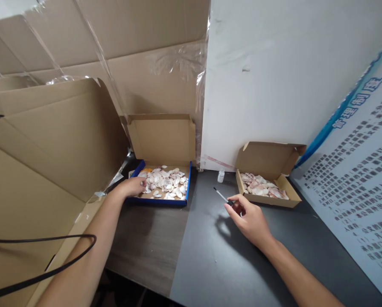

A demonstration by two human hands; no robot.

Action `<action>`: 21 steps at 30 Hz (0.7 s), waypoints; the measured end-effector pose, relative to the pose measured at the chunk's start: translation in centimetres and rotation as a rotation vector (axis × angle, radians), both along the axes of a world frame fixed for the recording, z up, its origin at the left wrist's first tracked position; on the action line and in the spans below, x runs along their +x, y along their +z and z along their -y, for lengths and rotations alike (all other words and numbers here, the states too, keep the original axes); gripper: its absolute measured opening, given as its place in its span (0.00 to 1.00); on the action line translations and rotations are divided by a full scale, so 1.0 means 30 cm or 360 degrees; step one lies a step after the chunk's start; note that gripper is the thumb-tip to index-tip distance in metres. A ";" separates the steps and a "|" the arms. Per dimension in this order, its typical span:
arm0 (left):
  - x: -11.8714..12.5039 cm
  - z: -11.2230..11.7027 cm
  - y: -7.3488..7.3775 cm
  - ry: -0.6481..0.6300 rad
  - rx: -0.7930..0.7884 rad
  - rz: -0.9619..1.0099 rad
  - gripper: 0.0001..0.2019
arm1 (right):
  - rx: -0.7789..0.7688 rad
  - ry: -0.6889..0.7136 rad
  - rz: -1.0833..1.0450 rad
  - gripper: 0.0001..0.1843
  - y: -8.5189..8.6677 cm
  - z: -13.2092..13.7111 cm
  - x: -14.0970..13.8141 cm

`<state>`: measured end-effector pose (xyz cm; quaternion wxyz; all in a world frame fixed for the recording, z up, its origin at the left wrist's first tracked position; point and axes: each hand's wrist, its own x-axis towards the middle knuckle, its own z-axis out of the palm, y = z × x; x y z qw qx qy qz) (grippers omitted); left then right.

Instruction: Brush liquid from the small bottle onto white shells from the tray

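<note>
My left hand (135, 186) reaches over the left edge of a blue-sided cardboard box (188, 187), its fingers bent together at the shells. Whether a shell is between the fingertips is hidden. Small pale seashells (168, 181) are spread loosely across the box's bottom. Above the grey table my right hand (250, 217) pinches a brush applicator (222, 195) by its black cap, with the thin stem and dark tip pointing up and left. Beyond that hand stands a small clear bottle (221, 176) with whitish contents, apart from the applicator.
At the right, an open brown box (270, 198) holds larger pinkish shells (261, 186). Big cardboard panels (56, 136) rise at the left, with a black cable (65, 264) in front. A white wall (258, 76) and a printed poster (363, 170) border the grey tabletop (216, 264).
</note>
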<state>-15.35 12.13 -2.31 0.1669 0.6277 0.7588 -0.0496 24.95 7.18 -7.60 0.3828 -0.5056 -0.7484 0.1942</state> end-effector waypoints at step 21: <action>0.022 -0.019 0.005 -0.0213 0.0141 0.0229 0.17 | -0.0085 0.0033 -0.0183 0.16 0.000 -0.003 0.003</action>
